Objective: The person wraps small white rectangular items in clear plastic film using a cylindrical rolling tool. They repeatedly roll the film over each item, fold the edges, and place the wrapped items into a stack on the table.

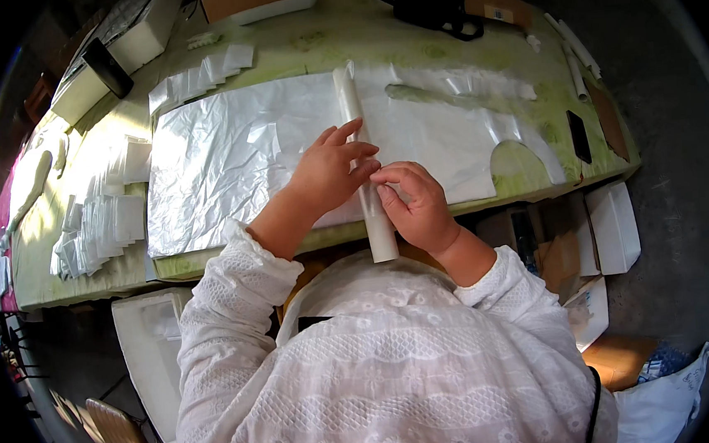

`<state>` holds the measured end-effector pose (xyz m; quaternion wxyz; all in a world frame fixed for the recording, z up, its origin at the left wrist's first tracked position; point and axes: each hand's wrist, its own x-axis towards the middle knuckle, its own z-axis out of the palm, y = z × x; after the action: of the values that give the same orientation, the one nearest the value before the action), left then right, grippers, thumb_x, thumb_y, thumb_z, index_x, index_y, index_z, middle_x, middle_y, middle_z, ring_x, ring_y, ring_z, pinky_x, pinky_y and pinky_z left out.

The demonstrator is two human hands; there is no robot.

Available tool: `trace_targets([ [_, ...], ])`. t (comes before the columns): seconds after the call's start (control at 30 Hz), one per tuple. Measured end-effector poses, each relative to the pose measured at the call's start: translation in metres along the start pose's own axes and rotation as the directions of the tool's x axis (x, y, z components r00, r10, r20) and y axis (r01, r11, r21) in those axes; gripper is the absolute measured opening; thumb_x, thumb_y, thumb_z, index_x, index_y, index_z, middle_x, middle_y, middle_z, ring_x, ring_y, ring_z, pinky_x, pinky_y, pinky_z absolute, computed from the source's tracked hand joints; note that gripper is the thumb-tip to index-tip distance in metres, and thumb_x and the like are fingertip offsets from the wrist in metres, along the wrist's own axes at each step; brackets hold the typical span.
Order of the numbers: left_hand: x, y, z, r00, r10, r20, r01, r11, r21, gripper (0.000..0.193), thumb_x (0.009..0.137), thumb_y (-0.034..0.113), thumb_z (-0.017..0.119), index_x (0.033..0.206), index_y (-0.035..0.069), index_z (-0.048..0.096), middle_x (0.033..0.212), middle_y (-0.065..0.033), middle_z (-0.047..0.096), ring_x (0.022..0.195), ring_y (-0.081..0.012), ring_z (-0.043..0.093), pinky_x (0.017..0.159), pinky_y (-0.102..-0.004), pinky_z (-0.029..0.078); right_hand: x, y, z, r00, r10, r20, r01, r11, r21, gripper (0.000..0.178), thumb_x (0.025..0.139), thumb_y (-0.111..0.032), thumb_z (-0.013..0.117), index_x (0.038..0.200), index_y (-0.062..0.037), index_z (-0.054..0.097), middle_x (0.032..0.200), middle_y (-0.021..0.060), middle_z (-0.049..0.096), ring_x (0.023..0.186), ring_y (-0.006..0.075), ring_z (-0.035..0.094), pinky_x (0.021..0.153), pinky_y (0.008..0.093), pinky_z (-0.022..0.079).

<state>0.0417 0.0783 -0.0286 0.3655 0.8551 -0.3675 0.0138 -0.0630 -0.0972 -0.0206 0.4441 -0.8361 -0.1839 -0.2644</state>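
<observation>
White, slim and tube-shaped, the plastic-looking roll lies lengthwise in front of the person, its far part over the table and its near end poking out past the table edge toward their body. The left hand rests across it, fingers loosely spread. The right hand is just beside it, thumb and index fingertip brought close together; honestly can't tell from this angle if they're pinching a bit of film or nothing.

Under the roll's left side there's a big crinkly sheet of clear plastic, and to the right a flatter clear piece with a rounded notch. All that sits on a table with a pale green patterned cloth.

Further out on the left, small clear flat packets lie overlapping, with another fanned row of clear packets above the sheet. A black phone-like slab is near the right edge, a black strapped bag sits at the far side, and a black cylinder leans against a pale box at far left.
</observation>
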Motion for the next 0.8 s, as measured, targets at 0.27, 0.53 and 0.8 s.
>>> trace_targets([
  [0.27,-0.044,0.006,-0.002,0.976,-0.166,-0.139,0.152,0.983,-0.101,0.048,0.083,0.028,0.077,0.13,0.019,0.068,0.16,-0.0182,0.04,0.138,-0.0397,0.048,0.112,-0.0464,0.043,0.067,0.082,0.017,0.919,0.345,0.19,-0.136,0.731,-0.668,0.051,0.09,-0.041,0.071,0.138,-0.0255,0.063,0.164,0.0184,0.024,0.153,0.0452,0.013,0.121,0.0655,0.014],
  [0.53,-0.048,0.001,0.0,0.966,-0.21,-0.148,0.189,0.971,-0.144,0.049,0.083,0.024,0.075,0.13,0.017,0.068,0.163,-0.0148,0.038,0.142,-0.036,0.045,0.114,-0.0455,0.042,0.126,0.153,-0.044,0.656,0.746,-0.118,-0.475,0.286,-0.832,0.069,0.097,-0.067,0.046,0.156,-0.0298,0.045,0.171,0.0105,0.015,0.157,0.0414,0.006,0.123,0.0645,0.009],
  [0.8,-0.047,0.006,-0.001,0.959,-0.245,-0.145,0.223,0.963,-0.149,0.048,0.082,0.017,0.076,0.129,0.013,0.069,0.162,-0.0135,0.039,0.14,-0.0351,0.049,0.111,-0.043,0.046,0.056,0.196,-0.203,0.639,0.512,-0.574,-0.707,0.098,-0.7,0.068,0.095,-0.057,0.059,0.154,-0.0268,0.045,0.166,0.0186,0.023,0.151,0.0448,0.02,0.118,0.0651,0.022],
])
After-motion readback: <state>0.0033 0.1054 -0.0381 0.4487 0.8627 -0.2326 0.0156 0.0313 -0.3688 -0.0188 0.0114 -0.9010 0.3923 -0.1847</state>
